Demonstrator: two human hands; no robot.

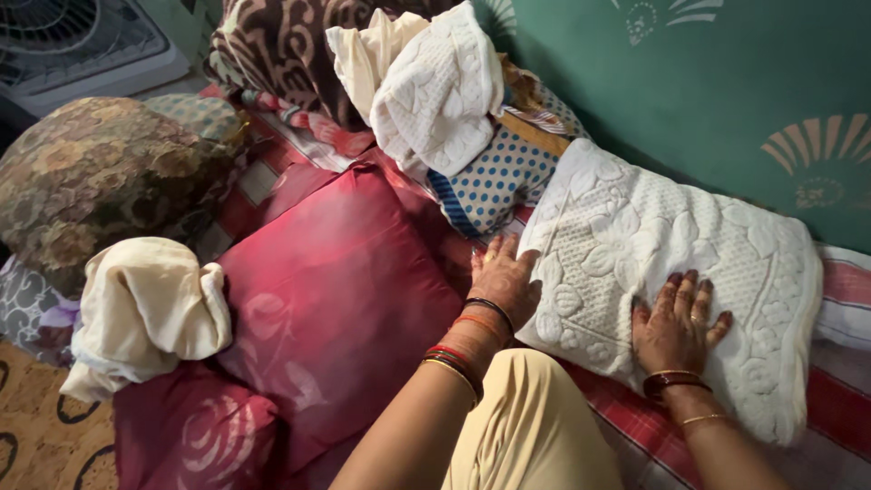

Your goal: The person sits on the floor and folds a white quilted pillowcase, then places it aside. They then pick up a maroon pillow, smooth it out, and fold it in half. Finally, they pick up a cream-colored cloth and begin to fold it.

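Observation:
A white embossed pillow (635,245) lies on a striped bedsheet (844,290) against a green wall. My right hand (676,318) presses flat on its lower middle, fingers spread. My left hand (504,277) rests at the pillow's left edge, fingers touching its side, next to a red satin pillow (336,299). Both wrists wear bangles. Neither hand grips anything.
A cream cloth bundle (145,308) sits left of the red pillow. A white embossed cover (435,91) and a blue dotted pillow (499,177) are piled behind, with a brown patterned blanket (272,45). A floral brown cushion (100,172) lies at left; a fan (73,41) at top left.

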